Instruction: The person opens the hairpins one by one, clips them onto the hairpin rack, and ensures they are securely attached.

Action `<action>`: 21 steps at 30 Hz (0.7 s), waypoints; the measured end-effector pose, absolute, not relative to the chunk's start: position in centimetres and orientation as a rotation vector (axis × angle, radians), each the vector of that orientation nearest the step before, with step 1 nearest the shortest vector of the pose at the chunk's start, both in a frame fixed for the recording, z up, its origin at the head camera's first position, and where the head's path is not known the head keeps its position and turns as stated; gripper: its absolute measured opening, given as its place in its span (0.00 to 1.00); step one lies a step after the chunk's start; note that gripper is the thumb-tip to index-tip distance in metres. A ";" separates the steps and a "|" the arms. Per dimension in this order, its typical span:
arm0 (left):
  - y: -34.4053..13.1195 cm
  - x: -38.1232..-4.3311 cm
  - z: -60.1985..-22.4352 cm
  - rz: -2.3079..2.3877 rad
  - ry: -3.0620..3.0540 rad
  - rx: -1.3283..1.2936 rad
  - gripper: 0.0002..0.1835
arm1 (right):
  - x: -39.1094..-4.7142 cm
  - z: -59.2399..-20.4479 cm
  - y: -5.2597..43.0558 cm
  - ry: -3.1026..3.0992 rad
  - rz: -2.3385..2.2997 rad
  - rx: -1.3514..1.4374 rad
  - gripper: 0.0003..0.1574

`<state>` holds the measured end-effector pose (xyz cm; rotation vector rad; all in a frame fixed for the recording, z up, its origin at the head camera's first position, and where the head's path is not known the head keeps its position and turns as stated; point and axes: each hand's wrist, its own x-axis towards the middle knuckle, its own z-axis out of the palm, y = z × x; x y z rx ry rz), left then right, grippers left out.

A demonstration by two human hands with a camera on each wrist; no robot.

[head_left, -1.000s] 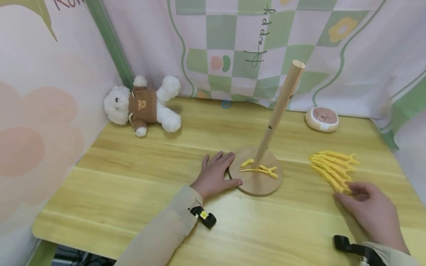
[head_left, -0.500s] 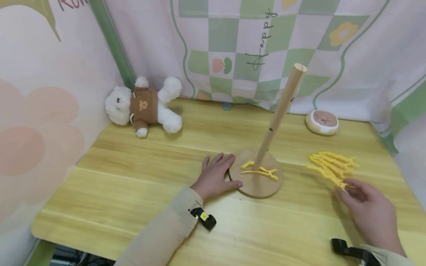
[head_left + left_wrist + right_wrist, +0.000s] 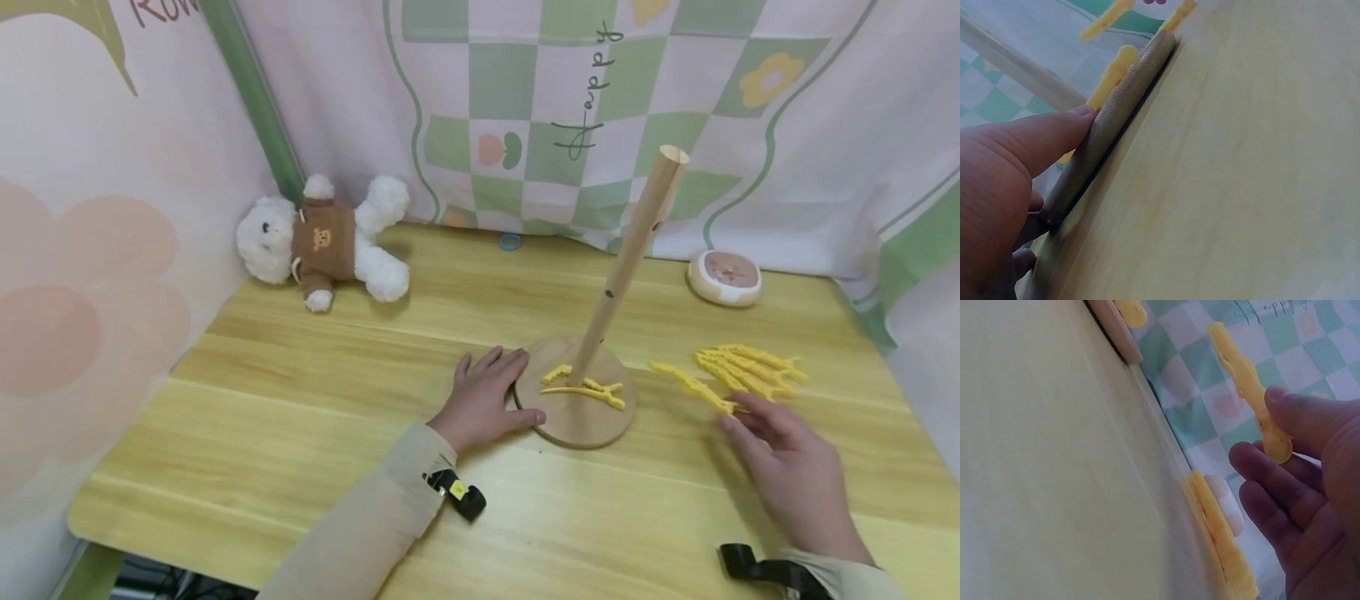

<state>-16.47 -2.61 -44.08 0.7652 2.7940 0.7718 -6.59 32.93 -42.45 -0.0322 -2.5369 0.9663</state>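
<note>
My right hand (image 3: 791, 475) pinches the end of a yellow plastic branch piece (image 3: 693, 387) between thumb and fingers. In the right wrist view that branch (image 3: 1244, 378) is raised off the table and tilted. My left hand (image 3: 487, 396) rests spread at the left rim of a round wooden base (image 3: 577, 429), its thumb (image 3: 1054, 134) touching the edge. From the base rises a wooden pole (image 3: 626, 258) with small dark holes, leaning right in the head view. Around the pole's foot lie yellow branch pieces (image 3: 600, 393). More of them form a loose pile (image 3: 750, 367) just beyond my right hand.
A white plush toy (image 3: 326, 242) in a brown top lies at the back left. At the back right is a rounded white-and-pink device (image 3: 725, 277). A small blue ring (image 3: 510, 241) lies by the checked curtain (image 3: 502, 79) behind the table.
My right hand has taken one yellow branch piece out of the pile, lifted it and moved it left towards the base. My left hand stays on the base's rim.
</note>
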 end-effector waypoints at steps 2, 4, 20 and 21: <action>-2.6 -16.5 -44.0 0.774 2.796 0.768 0.49 | -6.6 -42.4 32.4 -2.538 0.961 0.011 0.25; -2.6 -16.5 -44.0 0.776 2.797 0.771 0.49 | -6.7 -42.4 32.0 -2.535 0.971 0.051 0.24; -2.6 -16.6 -44.4 0.764 2.803 0.768 0.49 | -7.4 -42.7 29.7 -2.556 0.967 0.193 0.20; -2.6 -16.6 -44.4 0.766 2.803 0.768 0.49 | -7.5 -42.7 29.5 -2.558 0.968 0.202 0.20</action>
